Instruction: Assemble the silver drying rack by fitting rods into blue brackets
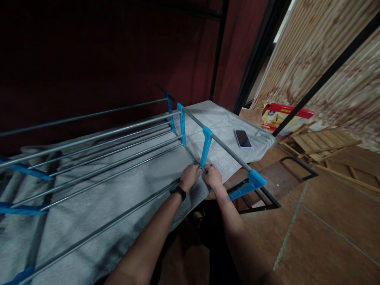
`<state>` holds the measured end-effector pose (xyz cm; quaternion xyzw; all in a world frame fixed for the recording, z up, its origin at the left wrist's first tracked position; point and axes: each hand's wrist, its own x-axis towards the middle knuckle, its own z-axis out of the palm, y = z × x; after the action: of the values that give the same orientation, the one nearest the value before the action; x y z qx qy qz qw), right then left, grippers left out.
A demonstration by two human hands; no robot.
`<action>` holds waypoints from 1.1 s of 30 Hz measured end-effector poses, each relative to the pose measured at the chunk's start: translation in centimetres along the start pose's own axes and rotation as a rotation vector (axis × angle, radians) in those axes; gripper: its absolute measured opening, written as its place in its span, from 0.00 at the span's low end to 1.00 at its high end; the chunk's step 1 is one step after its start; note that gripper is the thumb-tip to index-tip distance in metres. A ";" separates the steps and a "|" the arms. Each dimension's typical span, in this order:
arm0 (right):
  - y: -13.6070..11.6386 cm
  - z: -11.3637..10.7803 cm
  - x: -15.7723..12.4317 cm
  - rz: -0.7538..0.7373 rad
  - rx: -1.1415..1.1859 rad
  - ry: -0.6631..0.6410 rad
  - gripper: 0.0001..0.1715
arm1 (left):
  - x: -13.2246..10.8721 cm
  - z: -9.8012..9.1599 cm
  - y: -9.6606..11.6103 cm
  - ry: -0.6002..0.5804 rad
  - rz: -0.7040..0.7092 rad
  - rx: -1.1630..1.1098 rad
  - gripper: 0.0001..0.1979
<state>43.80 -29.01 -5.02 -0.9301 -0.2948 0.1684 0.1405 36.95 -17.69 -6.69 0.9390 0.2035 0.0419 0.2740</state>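
"Where are the left hand (190,177) and right hand (213,176) placed?"
"At the bottom of the blue bracket (205,148), pinched by both hands' curled, nearly closed fingers; the phone (242,139) is seen beyond them, rightward."

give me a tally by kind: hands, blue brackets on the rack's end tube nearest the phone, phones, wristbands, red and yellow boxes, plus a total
Hands (left hand, right hand): 2
Blue brackets on that end tube: 4
Phone: 1
Black wristband: 1
Red and yellow box: 1
Total: 9
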 end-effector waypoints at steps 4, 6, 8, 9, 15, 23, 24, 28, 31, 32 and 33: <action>-0.1 -0.1 0.0 0.001 -0.006 -0.005 0.21 | -0.3 0.2 0.1 -0.038 -0.028 0.042 0.13; -0.1 -0.1 0.0 0.004 -0.008 -0.007 0.20 | -0.3 0.4 0.1 -0.036 -0.038 0.047 0.13; -0.1 -0.1 0.1 -0.003 -0.004 -0.006 0.20 | -0.3 0.6 0.0 -0.031 -0.034 0.037 0.14; 0.0 -0.1 0.1 -0.009 0.002 -0.007 0.20 | -0.2 0.6 -0.1 -0.036 -0.028 0.028 0.14; 0.5 0.2 0.4 -0.031 0.051 -0.009 0.22 | 0.0 0.6 -0.4 -0.037 -0.019 0.002 0.14; 0.4 0.2 0.3 -0.042 0.025 -0.006 0.22 | 0.7 0.5 -0.7 -0.024 -0.039 -0.068 0.12; 0.3 0.2 0.3 -0.040 0.016 -0.003 0.22 | 0.8 0.5 -0.7 -0.021 -0.044 -0.072 0.11; 0.2 0.2 0.1 -0.048 -0.003 0.006 0.22 | 0.9 0.4 -0.7 -0.008 -0.060 -0.086 0.11; 0.2 0.4 0.0 -0.054 -0.009 0.018 0.21 | 0.9 0.3 -0.7 -0.007 -0.074 -0.103 0.10; 0.2 0.5 0.0 -0.053 -0.012 0.019 0.21 | 0.9 0.3 -0.7 -0.007 -0.079 -0.113 0.10; 0.1 0.5 -0.1 -0.051 -0.014 0.019 0.21 | 0.9 0.3 -0.7 -0.007 -0.081 -0.124 0.10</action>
<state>43.61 -29.08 -5.50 -0.9248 -0.3181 0.1538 0.1411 37.53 -16.96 -7.38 0.9115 0.2373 0.0401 0.3336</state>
